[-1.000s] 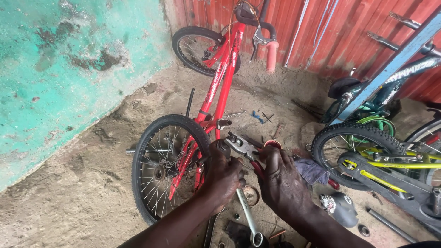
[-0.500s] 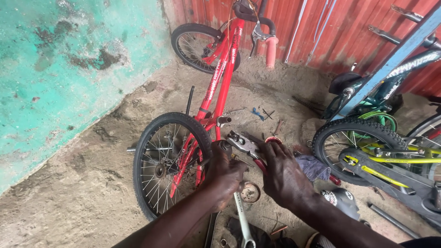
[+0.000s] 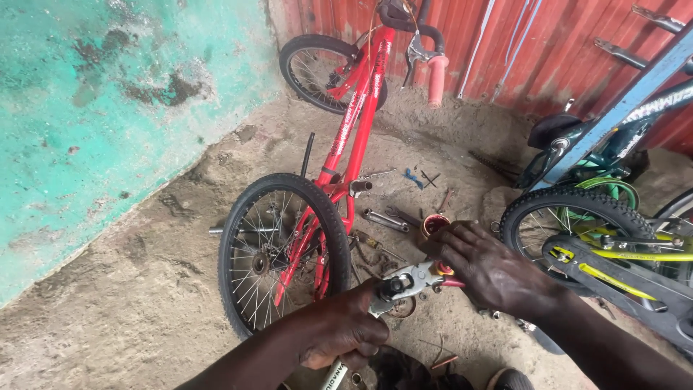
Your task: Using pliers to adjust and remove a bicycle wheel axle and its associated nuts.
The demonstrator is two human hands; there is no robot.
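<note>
Sand and packed dirt make the floor point(image 3: 130, 303) of this small room, and it rises a little toward the walls. On the left stands a rough plaster wall point(image 3: 108, 94) painted turquoise, with dark worn patches; at the back is a red corrugated metal wall point(image 3: 548, 50). A red bicycle point(image 3: 346, 152) stands on the ground, its rear wheel point(image 3: 281, 249) near the hands and its front wheel point(image 3: 328, 72) close to the back wall. The left hand point(image 3: 339, 332) is closed fully around the handle of a metal wrench point(image 3: 404, 283), whose head points up and to the right, just beside the rear wheel. The right hand point(image 3: 491, 271) lies with spread fingers over a small red cylindrical part point(image 3: 435, 225) and touches the wrench head; whether it grips anything I cannot tell. Spanners point(image 3: 386, 220) and other small tools lie on the sand between the red bicycle and a yellow-green bicycle point(image 3: 613, 253) on the right, and a blue frame point(image 3: 621, 101) leans above it.
</note>
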